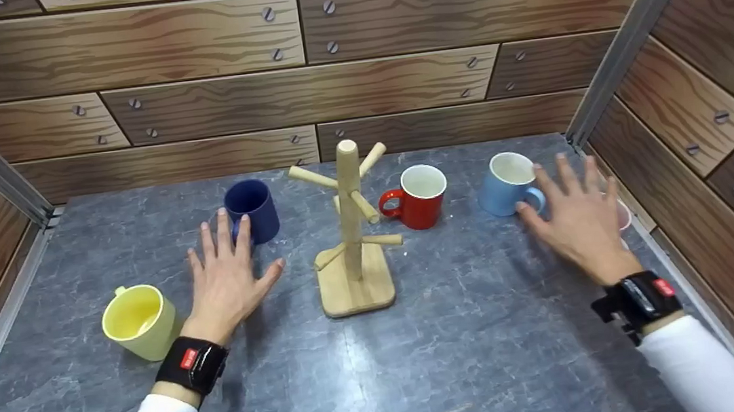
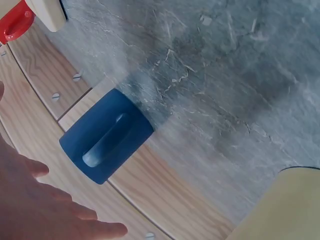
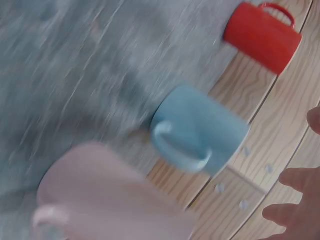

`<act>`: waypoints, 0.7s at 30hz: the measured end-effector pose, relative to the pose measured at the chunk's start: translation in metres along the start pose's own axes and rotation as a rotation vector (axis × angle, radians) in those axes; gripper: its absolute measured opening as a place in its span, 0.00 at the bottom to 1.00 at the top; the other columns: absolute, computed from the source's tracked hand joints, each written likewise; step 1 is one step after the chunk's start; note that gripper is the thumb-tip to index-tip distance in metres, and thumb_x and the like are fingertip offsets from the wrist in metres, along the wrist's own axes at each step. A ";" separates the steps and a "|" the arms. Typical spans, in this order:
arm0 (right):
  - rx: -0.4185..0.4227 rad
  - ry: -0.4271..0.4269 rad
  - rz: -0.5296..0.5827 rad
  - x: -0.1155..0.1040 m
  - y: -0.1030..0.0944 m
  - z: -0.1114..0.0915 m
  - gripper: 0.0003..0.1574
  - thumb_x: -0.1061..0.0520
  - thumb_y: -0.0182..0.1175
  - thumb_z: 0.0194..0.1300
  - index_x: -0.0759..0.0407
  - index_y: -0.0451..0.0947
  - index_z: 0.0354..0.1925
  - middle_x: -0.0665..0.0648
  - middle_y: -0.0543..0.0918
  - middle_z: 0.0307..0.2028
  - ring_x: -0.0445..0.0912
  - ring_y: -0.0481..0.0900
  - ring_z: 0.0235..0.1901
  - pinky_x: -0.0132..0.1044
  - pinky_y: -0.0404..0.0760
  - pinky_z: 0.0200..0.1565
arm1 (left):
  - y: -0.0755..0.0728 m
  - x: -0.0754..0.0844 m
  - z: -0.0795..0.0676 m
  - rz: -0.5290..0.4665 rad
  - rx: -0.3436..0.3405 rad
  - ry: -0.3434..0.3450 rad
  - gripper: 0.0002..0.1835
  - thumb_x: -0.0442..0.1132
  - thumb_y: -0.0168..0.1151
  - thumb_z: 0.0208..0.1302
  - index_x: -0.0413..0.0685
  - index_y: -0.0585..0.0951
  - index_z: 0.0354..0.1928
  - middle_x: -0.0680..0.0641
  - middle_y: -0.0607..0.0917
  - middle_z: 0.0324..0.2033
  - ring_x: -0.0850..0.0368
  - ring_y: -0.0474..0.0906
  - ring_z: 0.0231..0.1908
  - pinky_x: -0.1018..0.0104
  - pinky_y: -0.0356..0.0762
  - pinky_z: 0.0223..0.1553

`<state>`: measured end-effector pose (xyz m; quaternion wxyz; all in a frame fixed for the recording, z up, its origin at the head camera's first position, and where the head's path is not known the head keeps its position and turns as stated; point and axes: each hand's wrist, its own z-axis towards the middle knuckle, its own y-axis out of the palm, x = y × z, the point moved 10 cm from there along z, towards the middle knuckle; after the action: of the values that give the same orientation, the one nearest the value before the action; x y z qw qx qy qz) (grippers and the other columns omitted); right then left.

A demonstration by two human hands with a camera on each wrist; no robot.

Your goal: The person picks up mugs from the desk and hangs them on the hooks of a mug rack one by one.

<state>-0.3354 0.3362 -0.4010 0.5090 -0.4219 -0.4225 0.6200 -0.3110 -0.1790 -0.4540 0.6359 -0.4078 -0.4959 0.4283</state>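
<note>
My left hand [image 1: 225,286] is spread with straight fingers above the table, just in front of a dark blue mug [image 2: 107,135], and holds nothing. To its left stands a yellow mug [image 1: 140,323]. On the other side, my right hand [image 1: 577,221] hovers with fingers apart beside a light blue mug [image 1: 504,185]; in the right wrist view a gap shows between them. A pink mug [image 3: 115,195] is mostly hidden behind that hand in the head view. Between the hands stands a wooden mug tree [image 1: 351,214] with bare pegs, and a red mug [image 1: 422,200] beside it.
The grey marbled table [image 1: 358,384] is bounded by a wood-patterned back wall [image 1: 301,97] and side walls. Metal profiles [image 1: 628,28] run along the corners. The pink mug stands close to the right wall.
</note>
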 end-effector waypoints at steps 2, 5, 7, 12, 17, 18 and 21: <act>0.002 0.027 0.001 0.014 -0.003 -0.002 0.50 0.25 0.47 0.74 0.54 0.59 0.79 0.71 0.51 0.79 0.77 0.39 0.76 0.81 0.38 0.67 | -0.002 0.000 0.000 0.000 0.005 0.005 0.53 0.69 0.57 0.69 0.46 0.50 0.83 0.33 0.38 0.81 0.25 0.35 0.77 0.21 0.40 0.70; -0.009 0.067 0.001 0.034 -0.004 -0.005 0.52 0.25 0.46 0.74 0.55 0.58 0.79 0.71 0.50 0.79 0.77 0.38 0.76 0.82 0.40 0.67 | -0.005 0.000 0.001 -0.002 0.014 0.010 0.53 0.69 0.57 0.69 0.46 0.50 0.83 0.33 0.39 0.81 0.25 0.35 0.77 0.21 0.39 0.70; -0.021 0.088 0.011 0.046 -0.002 -0.007 0.52 0.25 0.46 0.74 0.56 0.58 0.80 0.72 0.48 0.79 0.77 0.36 0.76 0.82 0.41 0.66 | -0.006 0.000 0.002 -0.001 0.017 0.013 0.53 0.69 0.57 0.69 0.46 0.51 0.83 0.33 0.39 0.81 0.25 0.35 0.77 0.21 0.40 0.70; -0.048 0.130 0.040 0.071 0.009 -0.012 0.53 0.25 0.47 0.74 0.57 0.57 0.79 0.74 0.47 0.79 0.79 0.36 0.75 0.84 0.43 0.64 | -0.006 0.001 0.001 0.012 0.013 0.018 0.53 0.69 0.56 0.69 0.46 0.50 0.83 0.32 0.40 0.81 0.25 0.36 0.77 0.21 0.40 0.70; -0.080 0.152 0.071 0.084 0.021 -0.016 0.54 0.25 0.50 0.73 0.60 0.57 0.79 0.77 0.49 0.77 0.85 0.44 0.71 0.85 0.52 0.59 | -0.005 0.001 -0.001 0.013 0.019 0.017 0.53 0.69 0.57 0.69 0.46 0.50 0.83 0.33 0.40 0.81 0.25 0.36 0.78 0.22 0.41 0.70; -0.085 0.153 0.075 0.085 0.023 -0.017 0.54 0.25 0.50 0.72 0.60 0.57 0.78 0.77 0.50 0.77 0.86 0.46 0.69 0.85 0.55 0.58 | -0.005 0.000 -0.001 0.011 0.021 0.016 0.53 0.69 0.57 0.69 0.46 0.51 0.83 0.33 0.40 0.81 0.25 0.36 0.78 0.22 0.41 0.70; -0.092 0.155 0.093 0.087 0.026 -0.019 0.55 0.26 0.54 0.71 0.62 0.57 0.78 0.78 0.51 0.76 0.86 0.52 0.67 0.84 0.62 0.54 | -0.004 0.000 -0.001 0.018 0.023 0.012 0.53 0.69 0.57 0.69 0.45 0.51 0.83 0.33 0.41 0.81 0.25 0.37 0.77 0.22 0.44 0.70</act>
<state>-0.3355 0.4206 -0.4395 0.4909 -0.5108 -0.3899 0.5882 -0.3091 -0.1803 -0.4503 0.6396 -0.4077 -0.4833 0.4372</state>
